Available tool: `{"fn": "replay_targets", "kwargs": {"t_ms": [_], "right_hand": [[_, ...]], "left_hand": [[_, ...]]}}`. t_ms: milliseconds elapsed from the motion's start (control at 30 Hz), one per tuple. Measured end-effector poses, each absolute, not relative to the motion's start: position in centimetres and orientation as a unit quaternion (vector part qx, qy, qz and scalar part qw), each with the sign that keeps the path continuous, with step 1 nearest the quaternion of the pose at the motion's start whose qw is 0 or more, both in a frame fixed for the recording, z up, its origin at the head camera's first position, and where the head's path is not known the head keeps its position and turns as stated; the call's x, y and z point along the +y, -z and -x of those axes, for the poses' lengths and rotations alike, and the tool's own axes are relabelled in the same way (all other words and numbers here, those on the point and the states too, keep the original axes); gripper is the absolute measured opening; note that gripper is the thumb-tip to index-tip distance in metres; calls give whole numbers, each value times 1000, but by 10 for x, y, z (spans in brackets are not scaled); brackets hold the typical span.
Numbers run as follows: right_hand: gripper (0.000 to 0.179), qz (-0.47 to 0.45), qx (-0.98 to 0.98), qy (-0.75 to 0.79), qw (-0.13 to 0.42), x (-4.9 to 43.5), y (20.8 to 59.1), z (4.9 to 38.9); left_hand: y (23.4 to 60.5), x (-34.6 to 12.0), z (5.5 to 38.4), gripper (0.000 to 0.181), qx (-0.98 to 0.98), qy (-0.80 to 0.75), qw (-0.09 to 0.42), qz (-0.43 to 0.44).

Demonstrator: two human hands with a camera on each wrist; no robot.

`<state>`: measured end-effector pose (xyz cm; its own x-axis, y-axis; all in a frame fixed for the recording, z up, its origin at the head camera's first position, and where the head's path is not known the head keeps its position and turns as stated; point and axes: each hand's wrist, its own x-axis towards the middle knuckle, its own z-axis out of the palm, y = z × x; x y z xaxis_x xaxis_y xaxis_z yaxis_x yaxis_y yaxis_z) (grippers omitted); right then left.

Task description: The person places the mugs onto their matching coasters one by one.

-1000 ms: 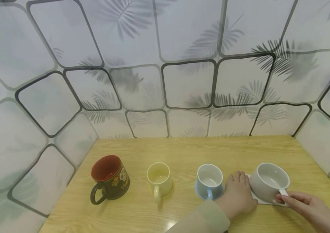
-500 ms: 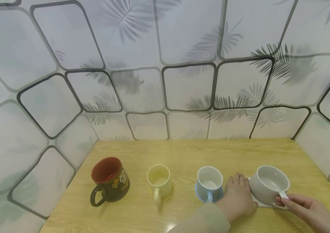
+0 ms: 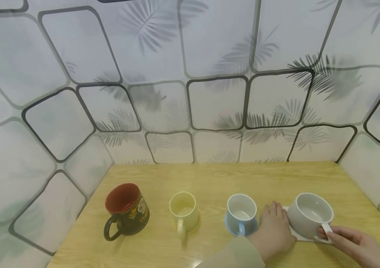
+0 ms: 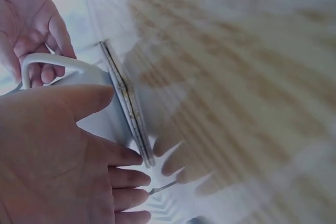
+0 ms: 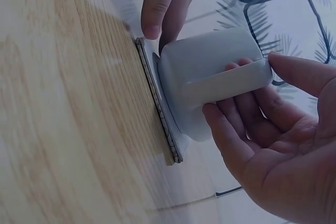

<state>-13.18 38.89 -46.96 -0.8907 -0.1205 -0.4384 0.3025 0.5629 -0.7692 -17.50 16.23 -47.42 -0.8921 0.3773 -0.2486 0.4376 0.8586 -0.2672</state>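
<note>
A wide white cup (image 3: 307, 217) stands on a thin white square coaster (image 3: 300, 237) at the right of the table. My right hand (image 3: 355, 241) holds the cup's handle (image 5: 226, 83), thumb at its upper end and fingers curled through the loop. On the cup's left side my left hand (image 3: 275, 229) lies with straight fingers along the coaster's edge. In the left wrist view, its fingertips are right at the coaster's rim (image 4: 126, 95). Part of the coaster is hidden beneath the cup.
Just left of my left hand stands a light blue cup (image 3: 235, 214) on a blue coaster (image 3: 227, 223). Farther left are a yellow cup (image 3: 188, 219) on a yellow coaster (image 3: 198, 224) and a dark mug (image 3: 133, 219) with a red inside. Patterned walls (image 3: 217, 104) enclose the wooden table (image 3: 210, 178).
The head view has tilted up slightly, so everything sits a little lower in it. Both hands, the white cup and its coaster keep their places.
</note>
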Motion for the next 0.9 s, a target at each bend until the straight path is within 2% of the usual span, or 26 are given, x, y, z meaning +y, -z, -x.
{"fn": "replay_targets", "kwargs": {"t_ms": [300, 567, 733, 900], "right_hand": [[61, -53, 842, 483, 235, 390, 468, 133], [66, -48, 868, 442, 220, 396, 463, 133], [61, -32, 852, 476, 217, 405, 463, 132], [37, 29, 834, 524, 171, 418, 467, 132]], "left_hand": [[465, 157, 173, 73, 954, 172, 94, -227], [455, 151, 168, 72, 949, 187, 73, -244], [449, 148, 166, 73, 945, 206, 53, -248], [440, 143, 165, 75, 940, 227, 36, -253]]}}
